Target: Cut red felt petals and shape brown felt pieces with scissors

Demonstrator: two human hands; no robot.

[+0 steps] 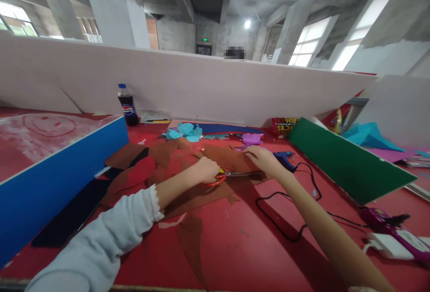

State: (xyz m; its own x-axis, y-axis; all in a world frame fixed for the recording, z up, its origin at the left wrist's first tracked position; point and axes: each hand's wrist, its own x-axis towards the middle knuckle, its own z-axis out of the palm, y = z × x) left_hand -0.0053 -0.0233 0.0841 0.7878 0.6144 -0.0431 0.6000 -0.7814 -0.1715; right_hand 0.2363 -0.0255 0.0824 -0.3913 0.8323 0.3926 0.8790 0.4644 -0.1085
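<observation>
Both of my hands worked on the brown felt (215,157) spread across the red table (235,247). My left hand (204,169) was closed around the orange handles of the scissors (231,175), fingers curled tight through the loops, and the blades pointed right, lying flat on the felt. My right hand (264,157) rested palm down on the same sheet just past the blade tips, fingers loosely spread and gripping nothing, only pressing the material flat. How far the blades stood open could not be read from this view. The main hazard, as I judged it, was that closeness: the pinning fingers lay in line with the blades, so a forward stroke could have nicked them. A second risk was the layering. Several brown and red (137,173) offcuts overlapped beneath, and a blade could have caught a lower layer and cut it unintentionally. Felt held at one spot only could also have bunched and pulled the cut off line. The black cord (289,234) looped on the table just beside my right forearm, running to the blue glue gun (285,160) near my right hand; a sweep of the arm could have dragged it. The cola bottle (127,105) stood well apart by the white partition (201,86).
</observation>
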